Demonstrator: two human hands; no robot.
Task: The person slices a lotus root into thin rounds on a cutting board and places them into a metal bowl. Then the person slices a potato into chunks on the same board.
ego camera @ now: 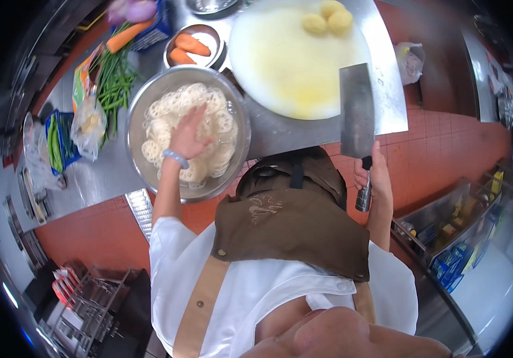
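Observation:
My left hand (189,136), with a pale blue bracelet at the wrist, is spread over sliced lotus root (220,156). The slices sit in liquid in a large stainless steel bowl (134,134). No slice can be seen gripped between its fingers. On the other side, my right hand (378,174) grips the dark handle of a Chinese cleaver (357,112). The blade points away from me, overlapping the right edge of a round white cutting board (279,58) in view. Three peeled potatoes (328,19) rest on the board's far side.
A small metal bowl (215,44) holds peeled carrots (189,47). Left are green beans (115,94), a carrot (129,36), purple onions (133,10), a plastic bag (88,129), and a blue basket (66,143) with green peppers. The steel table's edge (292,143) runs before my apron.

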